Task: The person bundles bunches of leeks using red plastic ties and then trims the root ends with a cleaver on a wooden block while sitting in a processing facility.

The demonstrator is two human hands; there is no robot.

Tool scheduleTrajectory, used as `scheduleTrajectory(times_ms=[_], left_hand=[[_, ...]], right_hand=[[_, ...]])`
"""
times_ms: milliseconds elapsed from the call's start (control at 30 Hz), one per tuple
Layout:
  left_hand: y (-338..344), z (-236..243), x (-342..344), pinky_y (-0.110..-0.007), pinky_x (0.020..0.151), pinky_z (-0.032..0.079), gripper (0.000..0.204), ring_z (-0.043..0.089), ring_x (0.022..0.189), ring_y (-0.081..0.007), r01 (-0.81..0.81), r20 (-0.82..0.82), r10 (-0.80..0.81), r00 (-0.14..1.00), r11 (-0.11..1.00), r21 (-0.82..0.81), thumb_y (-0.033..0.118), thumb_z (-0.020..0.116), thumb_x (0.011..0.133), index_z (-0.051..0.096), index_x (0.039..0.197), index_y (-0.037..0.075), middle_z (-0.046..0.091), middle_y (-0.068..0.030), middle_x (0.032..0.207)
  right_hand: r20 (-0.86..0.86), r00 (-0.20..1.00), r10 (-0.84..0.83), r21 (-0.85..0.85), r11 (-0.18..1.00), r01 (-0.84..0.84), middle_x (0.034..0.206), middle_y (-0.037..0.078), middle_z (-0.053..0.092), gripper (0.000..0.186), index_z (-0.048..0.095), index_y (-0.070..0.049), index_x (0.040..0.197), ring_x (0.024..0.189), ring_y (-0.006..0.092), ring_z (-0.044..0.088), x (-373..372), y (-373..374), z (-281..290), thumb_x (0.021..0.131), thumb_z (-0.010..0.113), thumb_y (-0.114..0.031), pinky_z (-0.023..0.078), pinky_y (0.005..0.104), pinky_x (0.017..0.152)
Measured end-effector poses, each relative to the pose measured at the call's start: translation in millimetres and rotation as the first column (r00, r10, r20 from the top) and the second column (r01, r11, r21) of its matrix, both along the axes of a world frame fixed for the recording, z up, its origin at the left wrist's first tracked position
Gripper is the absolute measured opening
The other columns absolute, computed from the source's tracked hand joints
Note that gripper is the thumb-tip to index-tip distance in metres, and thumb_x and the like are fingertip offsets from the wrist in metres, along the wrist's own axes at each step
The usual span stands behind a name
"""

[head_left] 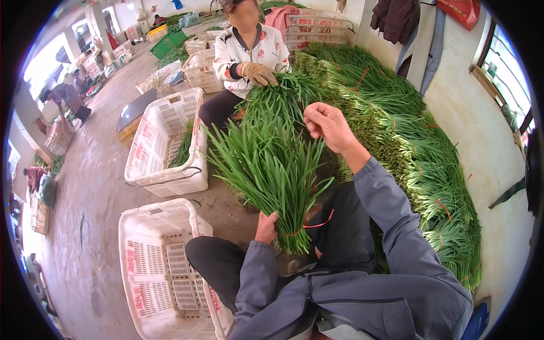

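My left hand point(266, 228) grips a thick bunch of green Chinese chives point(269, 161) near its cut base, above my lap. A red tie point(321, 221) wraps round the bunch low down, with its loose end sticking out to the right. The leaves fan up and away from me. Raised to the right of the leaf tips is my right hand point(330, 127), fingers pinched together; whatever is between them, if anything, is too small to make out. Beyond my bunch, a person's gloved hand point(258, 73) rests on other chives point(289, 90).
A white plastic crate point(129, 266) stands by my left knee. Behind it, another white crate point(148, 153) holds some chives. A long heap of tied chive bunches point(391, 119) lines the wall on my right. A person point(252, 48) sits across from me; others work at the far left.
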State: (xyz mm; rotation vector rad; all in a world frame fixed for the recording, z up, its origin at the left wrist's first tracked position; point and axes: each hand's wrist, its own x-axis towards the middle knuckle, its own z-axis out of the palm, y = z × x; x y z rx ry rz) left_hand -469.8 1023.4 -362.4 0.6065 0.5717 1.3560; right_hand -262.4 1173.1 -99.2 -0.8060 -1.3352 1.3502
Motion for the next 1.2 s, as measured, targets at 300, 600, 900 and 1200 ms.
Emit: scheduleTrajectory(times_ms=[300, 600, 900, 1200], left_hand=[[-0.4, -0.9, -1.8, -0.036, 0.100, 0.050, 0.049, 0.065, 0.112, -0.0219, 0.025, -0.043, -0.024, 0.999, 0.999, 0.033, 0.006, 0.068, 0.084, 0.057, 0.132, -0.002, 0.067, -0.0085, 0.124], [-2.4, -0.4, -2.5, -0.036, 0.100, 0.049, 0.053, 0.065, 0.111, -0.0204, 0.070, -0.070, -0.066, 0.995, 0.995, 0.064, 0.012, 0.077, 0.083, 0.059, 0.131, -0.002, 0.068, -0.0074, 0.124], [-1.5, 2.9, 0.7, -0.037, 0.101, 0.048, 0.054, 0.063, 0.115, -0.0215, 0.078, -0.082, -0.070, 0.994, 0.992, 0.098, 0.012, 0.074, 0.084, 0.056, 0.133, -0.002, 0.066, -0.0081, 0.126], [0.0, -8.4, -6.0, -0.051, 0.106, 0.048, 0.054, 0.059, 0.125, -0.0330, -0.037, 0.277, 0.141, 0.950, 0.936, -0.351, 0.040, 0.051, 0.103, 0.050, 0.143, 0.003, 0.058, -0.0134, 0.141]], right_hand=[[0.535, 0.823, -0.193, 0.467, 0.879, -0.097, 0.079, 0.005, 0.066, 0.007, 0.072, -0.002, 0.094, 0.065, 0.0154, 0.065, -45.4, -7.8, 28.8, 0.092, 0.070, -0.009, 0.053, 0.0326, 0.060], [0.751, 0.439, -0.493, 0.660, 0.587, -0.469, 0.097, 0.005, 0.060, 0.014, 0.075, -0.012, 0.099, 0.092, 0.0257, 0.062, -31.4, 10.7, 34.0, 0.086, 0.074, -0.018, 0.052, 0.0388, 0.078], [0.443, 0.810, -0.384, 0.695, 0.718, -0.040, 0.083, 0.003, 0.065, 0.014, 0.072, -0.007, 0.093, 0.075, 0.0170, 0.062, -32.9, 6.5, 32.1, 0.092, 0.071, -0.021, 0.051, 0.0332, 0.067], [0.510, 0.509, 0.693, -0.442, 0.719, -0.536, 0.096, 0.011, 0.075, 0.030, 0.075, 0.003, 0.101, 0.081, 0.0150, 0.071, 41.7, -63.8, -19.4, 0.092, 0.066, -0.025, 0.057, 0.0275, 0.070]])
